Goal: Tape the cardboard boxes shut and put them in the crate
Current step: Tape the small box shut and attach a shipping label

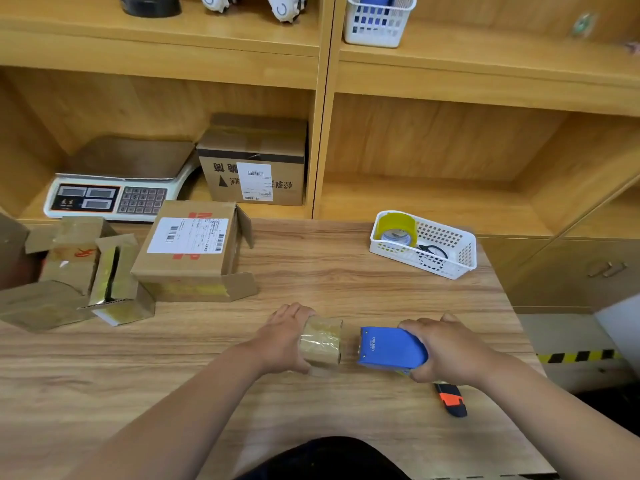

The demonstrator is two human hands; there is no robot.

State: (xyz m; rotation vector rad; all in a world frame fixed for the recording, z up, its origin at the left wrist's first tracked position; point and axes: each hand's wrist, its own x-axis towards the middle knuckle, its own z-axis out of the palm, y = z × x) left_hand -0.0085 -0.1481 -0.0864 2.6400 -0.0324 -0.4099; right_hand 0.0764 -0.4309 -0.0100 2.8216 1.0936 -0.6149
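Wooden table, left hand gripping small taped box, right hand clasping blue tape dispenser just beside it.

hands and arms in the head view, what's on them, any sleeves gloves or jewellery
The left hand and right hand are ungloved, with no rings or watch showing. The left arm and right arm are uncovered to the frame's edge; no sleeve is in view.

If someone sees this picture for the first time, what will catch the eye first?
The blue tape dispenser, gripped by the right hand at the front of the table, stands out most; the left hand holds a small taped box just beside it. Next comes the yellow tape roll in the white basket at the table's far right.
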